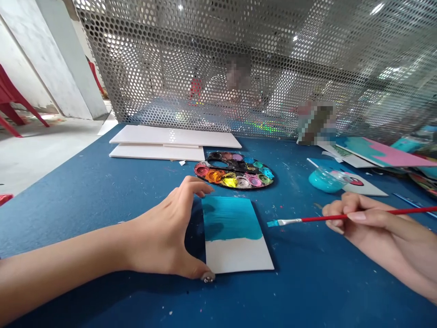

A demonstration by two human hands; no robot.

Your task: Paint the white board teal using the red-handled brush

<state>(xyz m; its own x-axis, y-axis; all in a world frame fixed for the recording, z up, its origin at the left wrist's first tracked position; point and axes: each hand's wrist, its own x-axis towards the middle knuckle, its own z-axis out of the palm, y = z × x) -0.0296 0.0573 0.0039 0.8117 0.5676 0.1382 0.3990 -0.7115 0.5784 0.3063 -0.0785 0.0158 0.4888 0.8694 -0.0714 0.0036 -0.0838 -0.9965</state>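
My left hand (pixel 167 232) rests on the blue table covering (pixel 102 214), spread wide, with the thumb at the lower left corner of a white card (pixel 234 232) and the fingers at its upper left corner. Turquoise paint covers the card's upper half, and the lower half is bare white. My right hand (pixel 368 218) grips a red-handled paintbrush (pixel 317 218) to the right of the card. Its flat bristles carry turquoise paint and hang just off the card, not touching it.
A round paint palette (pixel 234 171) lies beyond the card, with a jar of turquoise paint (pixel 324 181) to its right. Stacked white boards (pixel 174 136) lie at the far edge. Painted cards (pixel 385 152) lie at right. A perforated metal screen (pixel 239 45) stands behind the table.
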